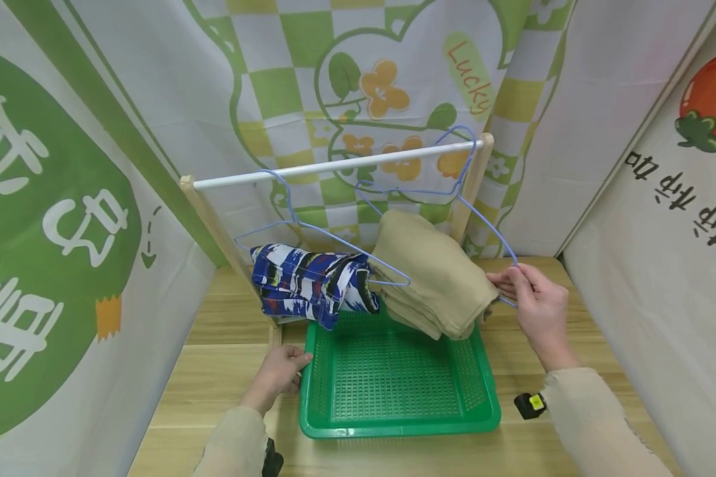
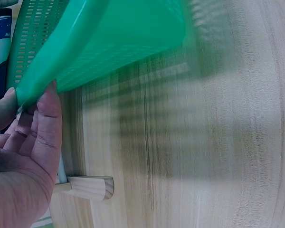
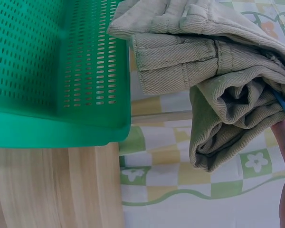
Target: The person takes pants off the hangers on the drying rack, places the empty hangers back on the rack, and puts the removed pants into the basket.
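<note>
At the right, my right hand (image 1: 539, 305) grips the end of a blue wire hanger (image 1: 483, 222), whose hook curves over the right end of the white rail (image 1: 358, 161). Folded khaki trousers (image 1: 426, 268) hang across this hanger; in the right wrist view the rolled trousers (image 3: 242, 95) show layered edges beside the fingers. My left hand (image 1: 282, 371) pinches the left rim of a green plastic basket (image 1: 400, 432), thumb on top and fingers beneath. Left on the rail, another blue hanger (image 1: 322, 228) carries folded blue, white and black patterned cloth (image 1: 310, 281).
Wooden posts (image 1: 474, 185) support the rail behind the basket. Everything stands on a wood-grain tabletop (image 1: 215, 391). Printed curtains (image 1: 268, 86) enclose the back and both sides. The hanging cloth overlaps the basket's back edge in the head view.
</note>
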A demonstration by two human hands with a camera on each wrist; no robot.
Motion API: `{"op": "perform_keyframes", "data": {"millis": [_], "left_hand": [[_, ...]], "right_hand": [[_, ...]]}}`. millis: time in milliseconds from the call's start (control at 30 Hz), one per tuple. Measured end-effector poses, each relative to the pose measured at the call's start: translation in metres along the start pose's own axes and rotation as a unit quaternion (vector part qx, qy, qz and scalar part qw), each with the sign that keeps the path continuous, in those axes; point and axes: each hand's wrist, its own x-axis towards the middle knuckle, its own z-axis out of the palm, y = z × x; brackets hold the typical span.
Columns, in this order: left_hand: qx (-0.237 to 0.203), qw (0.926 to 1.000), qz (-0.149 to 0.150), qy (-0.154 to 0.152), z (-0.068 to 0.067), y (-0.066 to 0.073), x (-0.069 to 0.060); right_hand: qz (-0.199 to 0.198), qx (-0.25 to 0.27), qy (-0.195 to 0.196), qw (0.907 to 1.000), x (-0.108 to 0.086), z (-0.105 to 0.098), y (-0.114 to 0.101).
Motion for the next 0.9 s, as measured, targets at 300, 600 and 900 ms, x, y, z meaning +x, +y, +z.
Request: {"op": "perform_keyframes", "data": {"millis": [300, 600, 900], "left_hand": [[0.002, 1.0000, 0.001, -0.003, -0.0008, -0.0018, 0.0005], [0.004, 1.0000, 0.001, -0.002, -0.0002, -0.0025, 0.0008], [-0.002, 1.0000, 0.000, -0.002, 0.0004, -0.0023, -0.0002]], "right_hand": [[-0.011, -0.002, -0.003, 0.9999, 0.0016, -0.0026, -0.0024], [0.001, -0.001, -0.002, 1.0000, -0.0013, -0.0062, -0.0049], [0.009, 0.008, -0.002, 0.9999, -0.0075, -0.0091, -0.0047]]}}
